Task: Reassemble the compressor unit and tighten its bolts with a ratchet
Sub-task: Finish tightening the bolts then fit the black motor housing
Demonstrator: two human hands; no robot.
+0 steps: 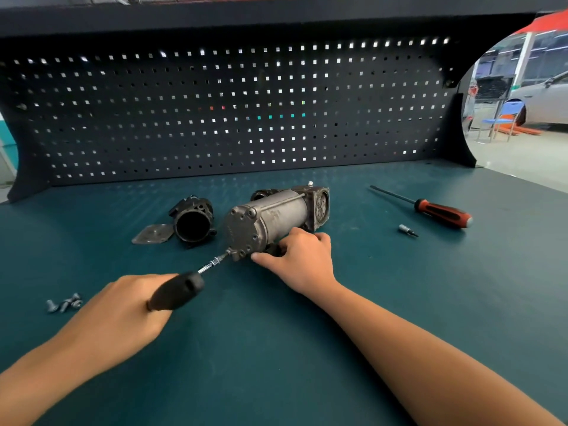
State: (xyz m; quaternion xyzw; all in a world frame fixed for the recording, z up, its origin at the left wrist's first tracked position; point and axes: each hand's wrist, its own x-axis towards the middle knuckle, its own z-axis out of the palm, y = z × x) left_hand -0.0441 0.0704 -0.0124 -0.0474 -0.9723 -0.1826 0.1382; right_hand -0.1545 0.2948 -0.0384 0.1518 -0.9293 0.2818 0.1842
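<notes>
Several loose bolts (64, 302) lie in a small cluster at the far left of the green tabletop (276, 348), well apart from everything else. Just right of them, my left hand (123, 315) is wrapped around the black handle of the ratchet (176, 292), fingers curled tight about it. The handle is blurred. Its thin silver shaft runs up and to the right, and the tip meets the lower corner of the compressor's end cap.

Beyond the shaft, a flat grey plate (152, 234) lies on the tabletop, touching a black round housing (193, 221) whose open mouth faces me. The compressor (273, 219) lies on its side in the middle of the tabletop, just right of the housing, its round end cap turned toward my left and its squarer head pointing away to the right.

My right hand (299, 259) holds the compressor from the near side, fingers curled against its lower edge and thumb stretched out toward the end cap.

Farther right, a small silver bit (407, 230) lies alone. Near it, behind, is a screwdriver (439, 210) with a red and black handle, blade pointing left. A dark pegboard (233, 118) stands along the back, and past its right end I see a car (541, 99) and a blue chair (504, 118).
</notes>
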